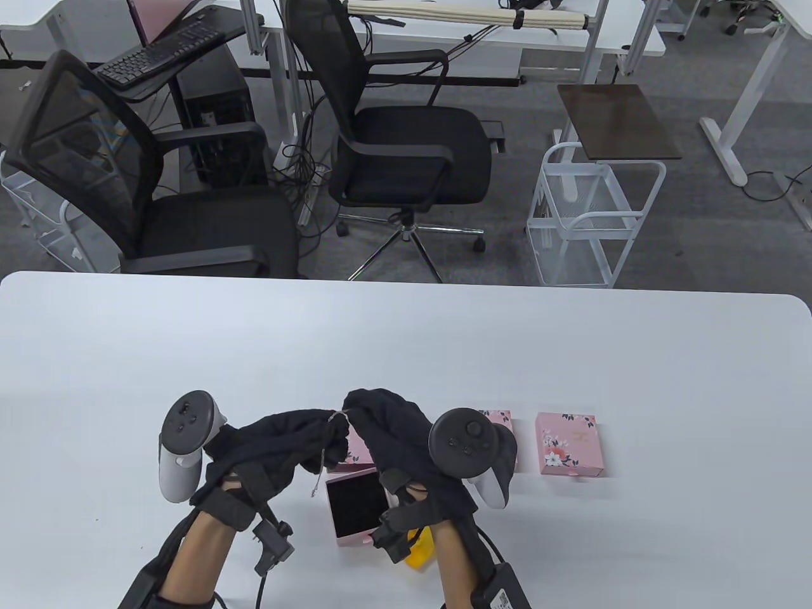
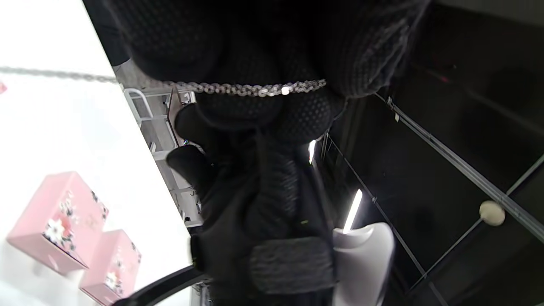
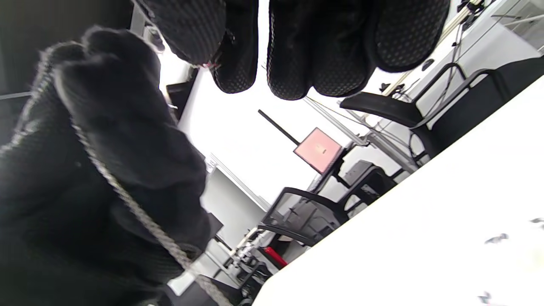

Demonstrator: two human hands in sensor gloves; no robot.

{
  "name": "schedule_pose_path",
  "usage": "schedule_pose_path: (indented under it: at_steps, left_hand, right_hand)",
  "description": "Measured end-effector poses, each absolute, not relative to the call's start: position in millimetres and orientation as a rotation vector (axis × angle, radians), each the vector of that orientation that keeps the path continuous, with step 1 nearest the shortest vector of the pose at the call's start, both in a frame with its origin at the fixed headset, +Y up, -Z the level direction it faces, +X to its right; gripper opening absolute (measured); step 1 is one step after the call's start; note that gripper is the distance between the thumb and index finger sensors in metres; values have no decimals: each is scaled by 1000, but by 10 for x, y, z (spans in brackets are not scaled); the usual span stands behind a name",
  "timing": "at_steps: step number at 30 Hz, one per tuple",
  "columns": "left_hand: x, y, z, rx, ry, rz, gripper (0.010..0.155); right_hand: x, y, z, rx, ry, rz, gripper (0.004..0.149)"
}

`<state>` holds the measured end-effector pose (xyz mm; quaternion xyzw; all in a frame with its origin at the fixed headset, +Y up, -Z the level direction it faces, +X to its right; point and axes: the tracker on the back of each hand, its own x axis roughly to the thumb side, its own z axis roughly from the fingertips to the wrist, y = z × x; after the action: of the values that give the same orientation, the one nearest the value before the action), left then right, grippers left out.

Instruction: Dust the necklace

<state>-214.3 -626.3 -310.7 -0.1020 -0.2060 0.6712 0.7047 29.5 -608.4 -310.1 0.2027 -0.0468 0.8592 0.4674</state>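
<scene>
Gloved hands [image 1: 279, 453] [image 1: 406, 444] meet, raised, holding necklace [image 1: 325, 447].

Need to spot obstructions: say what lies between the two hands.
Table view: only the necklace chain spans the gap between left hand and right hand, one end dangling above the open box.

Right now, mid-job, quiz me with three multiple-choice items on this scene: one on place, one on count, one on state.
1. Where does the necklace hang?
A. between the two hands
B. inside the open box
C. on the chair

2. How many closed pink floral boxes show in the left wrist view?
A. none
B. two
C. five

3. What state is the box nearest the wrists in?
A. taped shut
C. crushed flat
B. open, dark lining showing

Key: 1 A, the chain runs from the left hand to the right hand. 2 B, a pair lies side by side. 3 B, its dark inside faces up.
</scene>
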Motion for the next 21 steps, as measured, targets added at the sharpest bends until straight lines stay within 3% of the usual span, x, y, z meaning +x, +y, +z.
schedule_pose_path:
  at_steps: [5, 14, 21]
  left_hand:
    - [-2225, -6243, -3102, -156, -411, 1553, 37]
    - [-2308, -6172, -3019, 7, -330, 1585, 38]
    - [-2237, -6105, -2932, 81, -355, 1553, 37]
  right_hand:
    - [278, -6014, -3050, 499, -176, 2186, 41]
    - [232, -5747, -2732, 520, -465, 2074, 37]
    - [91, -5719, -2628, 564, -483, 2156, 44]
